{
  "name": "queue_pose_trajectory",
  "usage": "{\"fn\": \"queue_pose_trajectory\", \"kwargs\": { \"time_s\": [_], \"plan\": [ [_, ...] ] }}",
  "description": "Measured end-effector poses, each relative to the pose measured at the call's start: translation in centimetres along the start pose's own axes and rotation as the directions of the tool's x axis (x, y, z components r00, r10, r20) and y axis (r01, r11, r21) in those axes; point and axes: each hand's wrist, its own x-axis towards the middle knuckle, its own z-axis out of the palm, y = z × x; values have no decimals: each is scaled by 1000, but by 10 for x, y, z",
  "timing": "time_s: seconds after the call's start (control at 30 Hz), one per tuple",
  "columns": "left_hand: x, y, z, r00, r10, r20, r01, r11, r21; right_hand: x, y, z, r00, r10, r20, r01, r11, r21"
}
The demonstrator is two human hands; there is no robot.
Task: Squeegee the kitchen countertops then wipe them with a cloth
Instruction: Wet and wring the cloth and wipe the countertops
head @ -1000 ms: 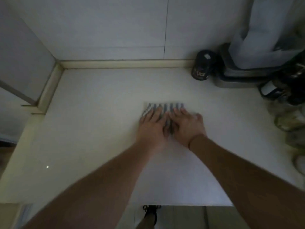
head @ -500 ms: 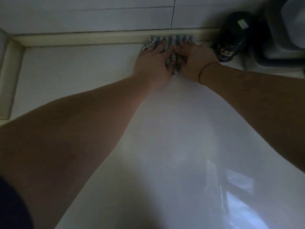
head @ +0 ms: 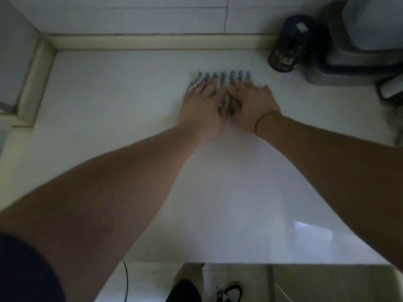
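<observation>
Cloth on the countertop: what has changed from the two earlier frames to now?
The striped cloth went to the back ledge and has now come back toward the person. Unchanged: left hand and right hand press it flat, side by side; the dark jar stays put.

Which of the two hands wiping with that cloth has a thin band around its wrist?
The right hand: a thin band circles its wrist. The left hand, pressing the striped cloth beside it, has a bare wrist.
</observation>
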Motion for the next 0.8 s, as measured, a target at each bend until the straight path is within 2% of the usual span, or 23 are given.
{"fn": "queue_pose_trajectory", "kwargs": {
  "time_s": [0.3,0.43,0.57,0.7,0.8],
  "plan": [
    [-212,79,19,996,-38,86,38,999,8,-219,-41,37,995,-33,94,28,998,57],
    [-270,117,33,991,-78,111,78,997,-1,-287,-38,47,988,-31,150,12,992,127],
    [-271,146,39,994,-91,57,90,996,18,-303,-13,53,989,-2,151,-15,993,115],
    [-242,193,50,997,47,53,-47,999,-2,-318,43,57,993,106,43,-110,988,111],
    [-197,207,55,993,112,37,-111,993,-29,-295,78,52,983,157,95,-169,976,139]
  ]
}}
